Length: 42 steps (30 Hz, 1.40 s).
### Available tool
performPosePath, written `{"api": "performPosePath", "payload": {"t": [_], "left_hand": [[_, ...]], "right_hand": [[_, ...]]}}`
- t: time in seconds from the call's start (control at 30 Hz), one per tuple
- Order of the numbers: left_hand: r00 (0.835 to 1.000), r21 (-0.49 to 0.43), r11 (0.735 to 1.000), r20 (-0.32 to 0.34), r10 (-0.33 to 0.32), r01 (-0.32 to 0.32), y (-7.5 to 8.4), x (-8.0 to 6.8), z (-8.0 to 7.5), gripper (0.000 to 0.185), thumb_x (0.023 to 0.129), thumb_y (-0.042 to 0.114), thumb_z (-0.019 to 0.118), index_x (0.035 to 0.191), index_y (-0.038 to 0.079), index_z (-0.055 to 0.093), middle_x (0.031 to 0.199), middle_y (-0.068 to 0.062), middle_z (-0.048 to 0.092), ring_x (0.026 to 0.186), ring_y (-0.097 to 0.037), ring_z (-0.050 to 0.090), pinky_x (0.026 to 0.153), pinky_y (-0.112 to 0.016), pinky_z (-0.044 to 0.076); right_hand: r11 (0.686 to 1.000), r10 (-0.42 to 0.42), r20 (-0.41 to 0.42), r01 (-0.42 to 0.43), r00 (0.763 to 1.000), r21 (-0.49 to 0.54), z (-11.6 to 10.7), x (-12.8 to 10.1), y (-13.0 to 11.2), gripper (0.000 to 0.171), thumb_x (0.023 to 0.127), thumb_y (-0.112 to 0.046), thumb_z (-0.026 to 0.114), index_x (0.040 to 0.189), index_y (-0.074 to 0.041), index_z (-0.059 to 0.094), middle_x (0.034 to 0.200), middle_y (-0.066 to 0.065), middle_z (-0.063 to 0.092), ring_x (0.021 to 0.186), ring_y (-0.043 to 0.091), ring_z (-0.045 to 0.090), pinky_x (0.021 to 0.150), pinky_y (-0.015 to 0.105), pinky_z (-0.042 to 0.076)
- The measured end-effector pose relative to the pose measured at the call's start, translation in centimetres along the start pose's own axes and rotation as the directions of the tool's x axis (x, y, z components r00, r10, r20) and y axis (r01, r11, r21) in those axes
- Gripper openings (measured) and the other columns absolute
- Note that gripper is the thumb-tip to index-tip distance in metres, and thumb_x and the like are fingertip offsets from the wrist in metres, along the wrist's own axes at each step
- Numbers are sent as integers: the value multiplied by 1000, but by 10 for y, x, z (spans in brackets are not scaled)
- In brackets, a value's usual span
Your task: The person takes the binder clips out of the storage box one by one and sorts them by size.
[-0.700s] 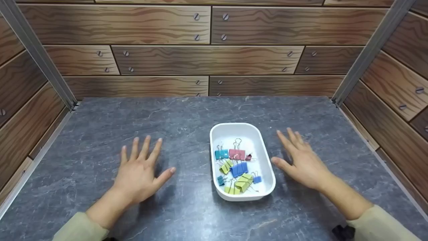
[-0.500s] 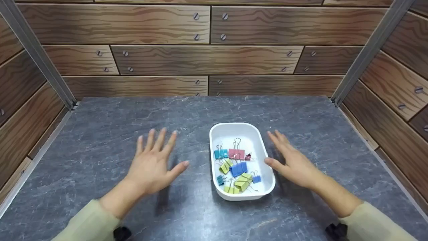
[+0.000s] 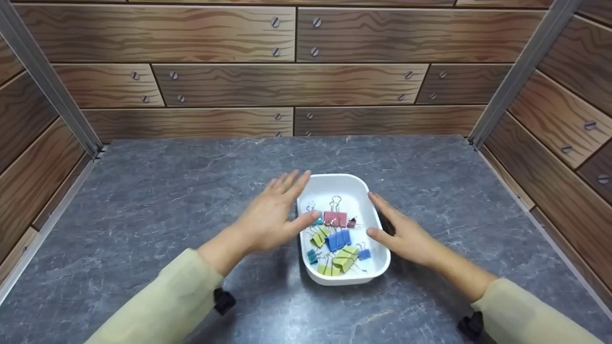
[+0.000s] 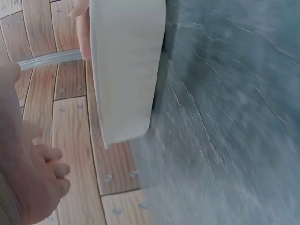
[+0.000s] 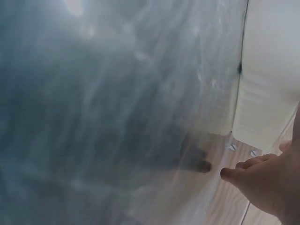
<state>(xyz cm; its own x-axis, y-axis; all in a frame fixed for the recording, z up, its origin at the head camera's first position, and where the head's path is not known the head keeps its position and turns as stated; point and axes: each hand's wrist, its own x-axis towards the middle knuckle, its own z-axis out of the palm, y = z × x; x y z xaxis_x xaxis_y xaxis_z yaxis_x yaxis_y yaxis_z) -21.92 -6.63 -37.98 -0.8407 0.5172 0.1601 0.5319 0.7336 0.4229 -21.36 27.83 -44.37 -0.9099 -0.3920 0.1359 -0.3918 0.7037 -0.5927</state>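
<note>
A white rectangular tub (image 3: 342, 282) with rounded corners stands on the dark table, right of centre. In it lie several binder clips, among them a red one (image 3: 335, 219), a blue one (image 3: 338, 240) and a yellow-green one (image 3: 345, 258). My left hand (image 3: 272, 215) is at the tub's left side, fingers extended, its thumb overlapping the rim in the head view and partly hiding a teal clip. At the right side is my right hand (image 3: 406, 234), fingers extended, fingertips right at the rim. The left wrist view shows the left hand (image 4: 37, 173) apart from the tub's side wall.
The dark marbled tabletop (image 3: 167, 191) extends around the tub. Wood-patterned walls (image 3: 239, 86) with metal corner posts (image 3: 521, 71) enclose it at the back and on both sides. A black strap piece (image 3: 224, 301) sits at the left sleeve.
My left hand has moved far to the right, from the table beside the tub to its left rim. My right hand has come a little left to the right rim. The tub has stayed put.
</note>
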Motion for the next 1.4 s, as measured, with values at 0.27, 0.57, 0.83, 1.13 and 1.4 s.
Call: {"api": "performPosePath", "payload": {"t": [0.27,0.57,0.83,1.13,1.4], "left_hand": [[998,-146,989,54,21,-13,5,32,14,88,102,73,43,171,25,18,174,-8,25,159,-33,25,125,-58,23],[996,-246,969,73,50,-31,4,59,25,84,103,67,50,170,25,24,170,-2,36,153,-26,38,123,-47,32],[988,-312,950,153,34,15,-3,77,30,82,102,67,54,169,29,29,166,-7,42,151,-28,42,122,-52,33],[974,-339,941,208,84,-9,-9,91,36,73,104,54,60,167,24,37,156,-12,55,142,-28,54,116,-47,43],[965,-344,938,224,134,-50,-12,99,38,60,106,35,66,160,17,49,133,-9,72,123,-23,67,106,-39,52]], "right_hand": [[995,-3,15,1,1000,101,5,2,3,76,106,-37,66,170,-22,28,166,20,38,148,44,41,118,63,34],[963,7,46,-19,999,268,9,2,2,74,108,-29,63,170,-19,25,164,23,41,146,37,46,114,53,41],[938,17,69,-40,997,344,12,3,3,76,108,-28,63,171,-19,21,165,28,35,144,42,48,108,45,49],[927,19,77,-47,997,372,14,3,4,77,108,-29,64,171,-20,21,165,28,35,142,41,50,105,35,50],[913,29,84,-61,996,403,14,2,5,77,108,-29,64,171,-23,20,168,25,31,143,39,48,104,33,50]]}}
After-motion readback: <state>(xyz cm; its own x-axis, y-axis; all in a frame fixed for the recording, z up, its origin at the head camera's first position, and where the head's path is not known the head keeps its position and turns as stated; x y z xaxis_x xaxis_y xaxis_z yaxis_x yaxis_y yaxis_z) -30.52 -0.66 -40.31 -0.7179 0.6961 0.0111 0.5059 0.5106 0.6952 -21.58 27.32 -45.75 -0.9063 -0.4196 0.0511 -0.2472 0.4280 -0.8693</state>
